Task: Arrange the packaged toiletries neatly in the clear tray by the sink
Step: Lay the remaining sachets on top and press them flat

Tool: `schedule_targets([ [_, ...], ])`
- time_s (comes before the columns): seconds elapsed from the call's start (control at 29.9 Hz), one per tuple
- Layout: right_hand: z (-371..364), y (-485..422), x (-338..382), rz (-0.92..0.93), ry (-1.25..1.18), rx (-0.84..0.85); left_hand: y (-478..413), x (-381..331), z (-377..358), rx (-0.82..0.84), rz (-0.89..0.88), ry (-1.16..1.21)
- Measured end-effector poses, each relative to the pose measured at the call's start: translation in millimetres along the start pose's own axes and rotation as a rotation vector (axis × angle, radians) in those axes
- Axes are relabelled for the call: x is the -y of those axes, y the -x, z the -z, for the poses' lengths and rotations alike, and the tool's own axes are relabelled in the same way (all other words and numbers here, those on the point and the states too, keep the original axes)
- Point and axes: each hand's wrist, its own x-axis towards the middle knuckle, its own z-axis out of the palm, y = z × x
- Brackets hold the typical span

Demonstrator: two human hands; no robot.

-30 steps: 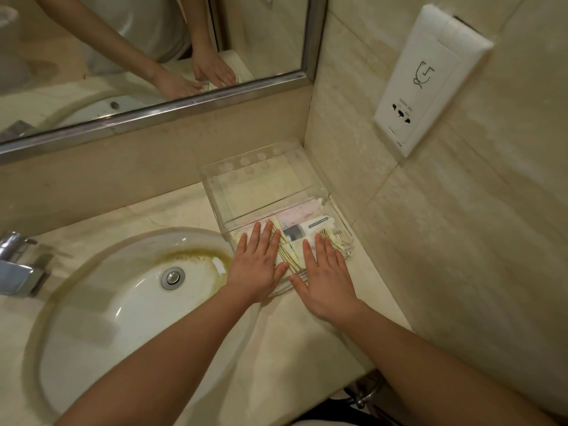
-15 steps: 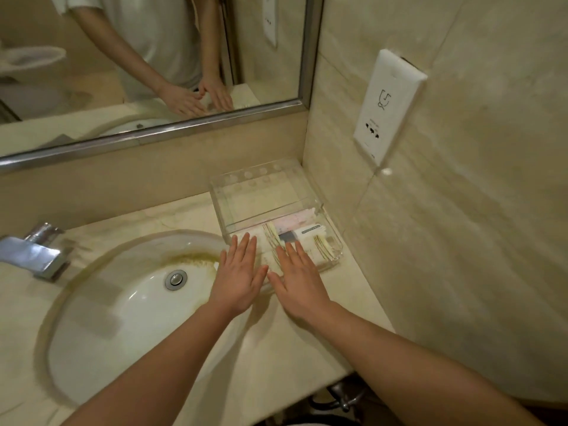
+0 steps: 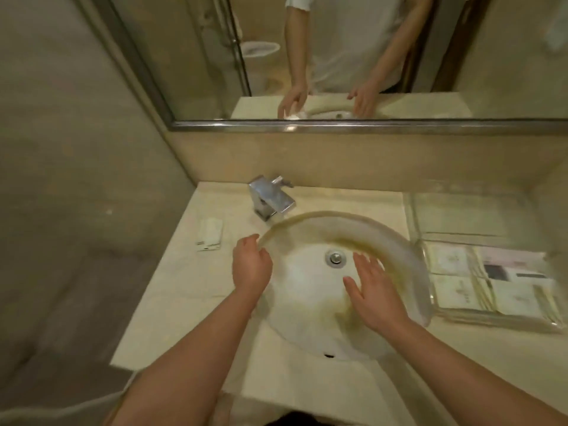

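Observation:
The clear tray [image 3: 418, 222] stands on the counter at the right of the sink, with several flat packaged toiletries [image 3: 491, 284] lying side by side in its near half. One small white packet [image 3: 210, 234] lies alone on the counter left of the sink. My left hand [image 3: 250, 267] hovers over the sink's left rim, fingers loosely curled and holding nothing. Over the basin my right hand [image 3: 373, 295] is flat with fingers spread, empty, well left of the tray.
A stained white sink [image 3: 307, 290] with a metal drain [image 3: 335, 258] fills the counter's middle. A chrome faucet [image 3: 270, 199] stands behind it. A mirror [image 3: 338, 56] runs along the back wall. A tiled wall closes the left side.
Both hands have left the tray and moved left over the sink. My view has swung left, so the tray now sits at the right edge and the lone white packet has come into view.

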Motion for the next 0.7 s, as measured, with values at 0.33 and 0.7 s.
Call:
schedule_targets([
  [0.33,-70,-30,82,-0.010,0.000,0.205,-105,116,48,0.059,0.163,-0.308],
  [0.7,-55,-37,82,-0.129,-0.170,0.121,-86,86,40,-0.020,0.177,0.054],
])
